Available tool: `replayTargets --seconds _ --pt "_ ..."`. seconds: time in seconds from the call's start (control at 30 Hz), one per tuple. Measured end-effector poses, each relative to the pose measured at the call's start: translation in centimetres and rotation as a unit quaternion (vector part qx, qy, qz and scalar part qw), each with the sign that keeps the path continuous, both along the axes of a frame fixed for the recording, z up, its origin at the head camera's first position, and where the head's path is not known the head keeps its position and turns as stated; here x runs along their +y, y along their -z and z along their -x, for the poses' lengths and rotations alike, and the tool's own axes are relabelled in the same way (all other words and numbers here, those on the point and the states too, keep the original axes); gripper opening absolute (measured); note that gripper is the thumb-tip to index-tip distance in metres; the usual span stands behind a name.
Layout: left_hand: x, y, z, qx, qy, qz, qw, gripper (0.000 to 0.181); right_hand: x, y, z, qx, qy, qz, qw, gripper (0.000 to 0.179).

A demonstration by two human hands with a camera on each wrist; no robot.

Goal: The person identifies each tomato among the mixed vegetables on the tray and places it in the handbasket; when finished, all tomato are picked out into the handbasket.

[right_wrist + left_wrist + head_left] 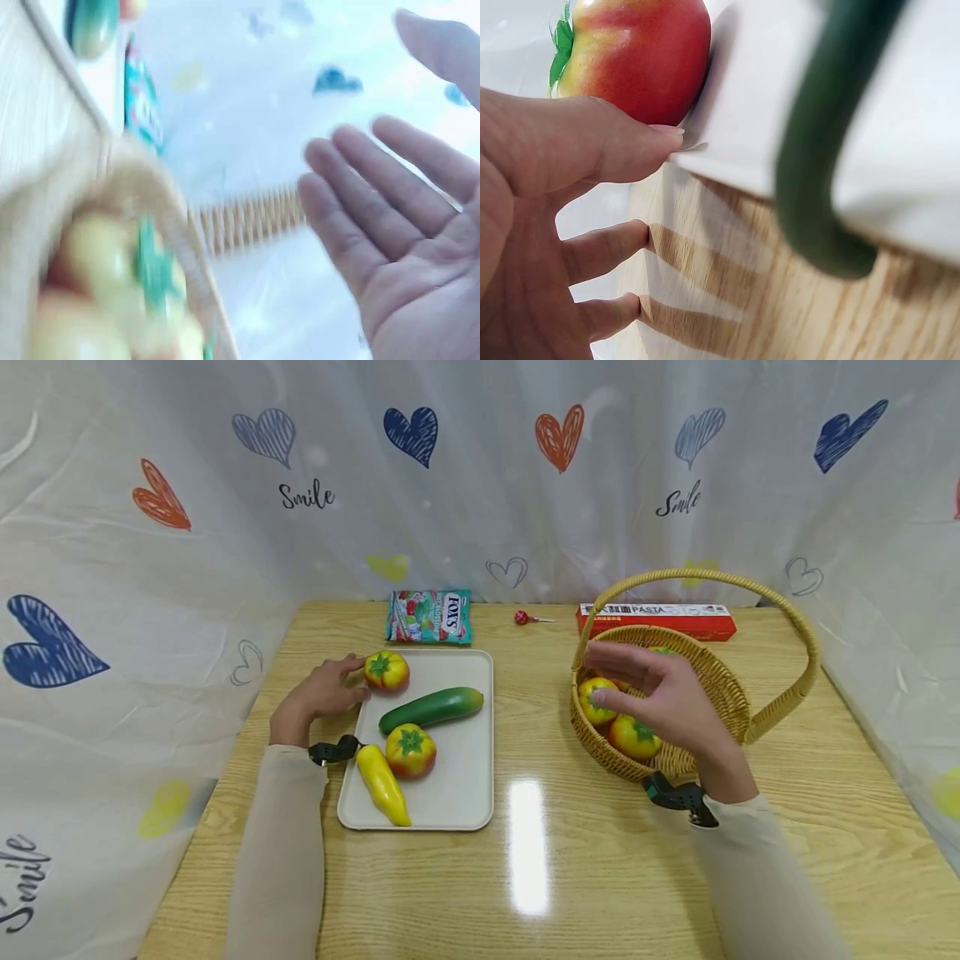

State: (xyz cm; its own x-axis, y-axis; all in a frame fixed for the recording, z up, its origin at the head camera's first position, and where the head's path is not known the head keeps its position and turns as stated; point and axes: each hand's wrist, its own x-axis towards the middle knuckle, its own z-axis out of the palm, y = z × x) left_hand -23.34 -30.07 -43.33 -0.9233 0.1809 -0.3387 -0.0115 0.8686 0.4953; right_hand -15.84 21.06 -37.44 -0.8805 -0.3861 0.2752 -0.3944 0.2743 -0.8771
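In the head view my left hand [327,687] is at the top left corner of a white tray [457,793], beside a red and yellow tomato [387,671]. The left wrist view shows the thumb [630,146] against this tomato [641,56] at the tray's edge, and other fingertips down by the wooden table. A green cucumber [431,709], a second tomato [411,752] and a yellow pepper [383,787] also lie on the tray. Over a wicker basket [720,685] of tomatoes [633,737] hovers my right hand [663,689], holding nothing, its fingers extended in the right wrist view.
Behind the tray lies a teal candy bag [429,617], with a red lollipop [522,617] to its right. A red pasta box [667,622] stands behind the basket. The basket's tall handle [802,635] arches up on the right. A printed curtain [480,485] hangs around the table.
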Motion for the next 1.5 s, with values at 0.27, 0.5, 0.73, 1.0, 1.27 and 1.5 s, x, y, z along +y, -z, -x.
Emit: replayTargets --seconds 0.27,0.5,0.73,1.0,1.27,1.5 --pt "-0.2 0.0 0.0 -0.005 -0.001 -0.004 1.0 0.075 -7.1 -0.6 2.0 -0.008 -0.066 0.03 0.9973 0.059" --pt "-0.1 0.0 0.0 -0.001 0.0 -0.004 1.0 0.074 -13.3 -0.3 4.5 -0.003 -0.099 0.041 0.9942 0.058" --pt "0.0 -0.3 0.2 0.002 0.002 -0.006 1.0 0.074 -18.8 0.4 7.5 0.014 -0.12 0.018 0.9925 0.059" --pt "-0.3 0.1 0.3 -0.003 -0.003 -0.004 1.0 0.073 -24.2 1.5 10.4 0.003 -0.129 -0.077 0.9886 0.064" --pt "-0.4 0.2 0.2 0.002 0.006 -0.006 1.0 0.073 -27.5 3.1 12.3 -0.026 -0.117 -0.228 0.9661 0.069" --pt "-0.6 0.4 0.4 0.005 0.011 -0.003 0.9999 0.073 -28.9 4.4 12.6 -0.02 -0.105 -0.254 0.9611 0.061"
